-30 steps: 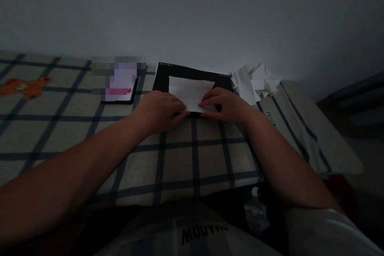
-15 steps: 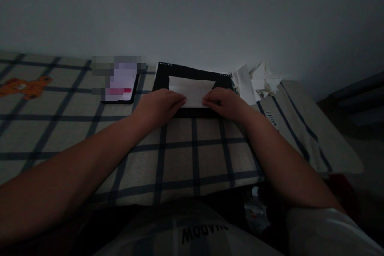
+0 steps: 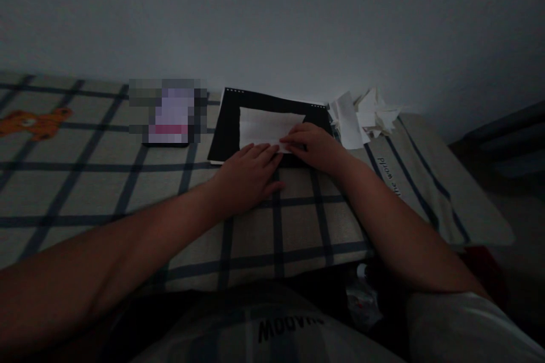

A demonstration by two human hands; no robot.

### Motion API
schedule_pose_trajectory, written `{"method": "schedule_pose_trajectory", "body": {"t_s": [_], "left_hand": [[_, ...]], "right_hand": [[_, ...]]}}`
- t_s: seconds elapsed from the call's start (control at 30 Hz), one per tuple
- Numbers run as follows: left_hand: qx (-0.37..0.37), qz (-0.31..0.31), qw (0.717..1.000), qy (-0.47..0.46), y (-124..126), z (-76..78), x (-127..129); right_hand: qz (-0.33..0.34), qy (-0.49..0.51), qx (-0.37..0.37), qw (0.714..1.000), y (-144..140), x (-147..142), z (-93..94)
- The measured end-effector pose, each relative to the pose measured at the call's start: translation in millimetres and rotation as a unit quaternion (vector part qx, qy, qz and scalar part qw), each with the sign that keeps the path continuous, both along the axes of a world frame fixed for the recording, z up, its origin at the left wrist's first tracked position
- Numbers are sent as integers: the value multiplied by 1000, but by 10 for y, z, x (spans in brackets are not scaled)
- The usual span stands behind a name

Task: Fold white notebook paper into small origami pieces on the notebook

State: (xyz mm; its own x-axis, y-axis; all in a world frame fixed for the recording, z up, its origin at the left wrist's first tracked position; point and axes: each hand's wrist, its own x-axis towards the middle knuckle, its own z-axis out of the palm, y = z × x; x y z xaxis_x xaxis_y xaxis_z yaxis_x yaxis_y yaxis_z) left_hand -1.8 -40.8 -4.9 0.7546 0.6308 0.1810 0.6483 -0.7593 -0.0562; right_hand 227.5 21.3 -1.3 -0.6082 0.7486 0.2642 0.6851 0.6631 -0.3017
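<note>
A white sheet of paper (image 3: 264, 125) lies on a black notebook (image 3: 227, 136) with small holes along its far edge. My left hand (image 3: 249, 178) rests at the sheet's near edge, fingers stretched out over it and thumb apart over the tablecloth. My right hand (image 3: 313, 144) is closed at the near right part of the sheet, its fingertips and thumb gathered on the paper. Both hands cover parts of the near edge, so whether it is folded there cannot be made out.
A phone (image 3: 172, 116), partly pixelated, lies left of the notebook. An orange figure (image 3: 36, 123) lies farther left. Torn paper pieces (image 3: 374, 110) are heaped on the right. A checked cloth (image 3: 272, 227) covers the table, against a wall (image 3: 272, 17). Below its edge is a plastic bottle (image 3: 363, 298).
My left hand has let go of its pinch, moved nearer to me and right, and flattened over the near edge. My right fingertips have shifted slightly left.
</note>
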Motion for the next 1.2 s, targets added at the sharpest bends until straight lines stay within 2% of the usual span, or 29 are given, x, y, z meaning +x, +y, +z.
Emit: {"method": "schedule_pose_trajectory", "body": {"t_s": [0.27,0.5,1.2], "left_hand": [[-31,-4,999,-11,62,-48,-44],[-48,2,999,-15,62,-44,-54],[-57,8,998,-20,83,-78,-53]], "right_hand": [[2,-29,3,1000,-52,45,56],[9,-17,-9,1000,-20,79,49],[4,-31,-5,1000,-16,75,58]]}}
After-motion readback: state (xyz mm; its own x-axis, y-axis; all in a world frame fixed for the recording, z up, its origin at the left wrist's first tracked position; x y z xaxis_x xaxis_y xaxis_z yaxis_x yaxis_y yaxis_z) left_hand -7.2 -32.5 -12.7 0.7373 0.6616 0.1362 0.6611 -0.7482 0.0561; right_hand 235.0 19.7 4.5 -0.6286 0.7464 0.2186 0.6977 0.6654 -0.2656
